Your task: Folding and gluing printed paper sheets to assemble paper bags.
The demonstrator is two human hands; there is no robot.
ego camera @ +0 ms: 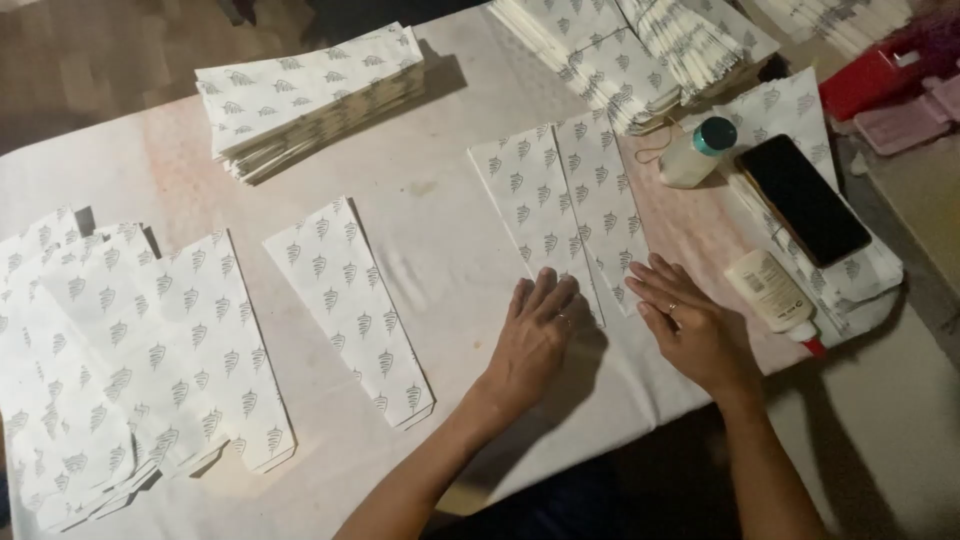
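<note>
Two white patterned paper sheets lie side by side, slightly overlapped, on the table: a left sheet (528,205) and a right sheet (603,190). My left hand (535,335) rests flat with fingers spread on the near end of the left sheet. My right hand (685,320), also flat and open, presses the near end of the right sheet. Both hands wear a ring. A single finished-looking folded paper bag (350,305) lies to the left of my left hand.
A stack of patterned sheets (300,95) sits at the back left, bundled stacks (640,45) at the back right, overlapping bags (130,350) at the left. Two glue bottles (700,150) (772,290) and a black phone (805,200) lie at the right. A red tray (880,80) is beyond.
</note>
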